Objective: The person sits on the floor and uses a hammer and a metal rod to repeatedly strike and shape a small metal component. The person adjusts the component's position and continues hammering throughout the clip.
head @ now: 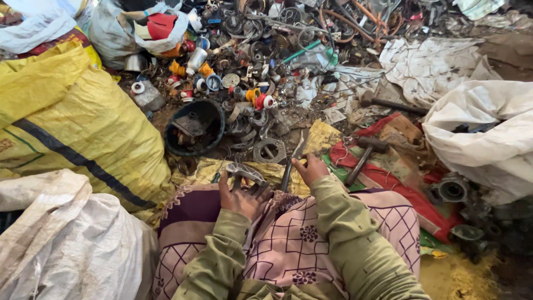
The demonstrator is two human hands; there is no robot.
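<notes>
The left hand (242, 195) grips a grey metal scrap part (246, 173) at the near middle of the scene, just beyond the person's lap. Its fingers curl up around the part's near edge, and the part lies with its long axis running left to right, its right end dipping slightly toward the lap. The right hand (311, 168), just to the right, is closed around a thin dark metal tool (290, 166). The tool's long axis runs near to far, tilted a little rightward, its far tip pointing toward a flat metal flange (270, 150) lying on the ground just beyond. Farther left sits a black round tub (195, 127) with scrap inside. A hammer (365, 153) rests on red cloth to the right of the hands, head far, handle slanting near-left. A yellow woven sack (72, 119) fills the left side.
</notes>
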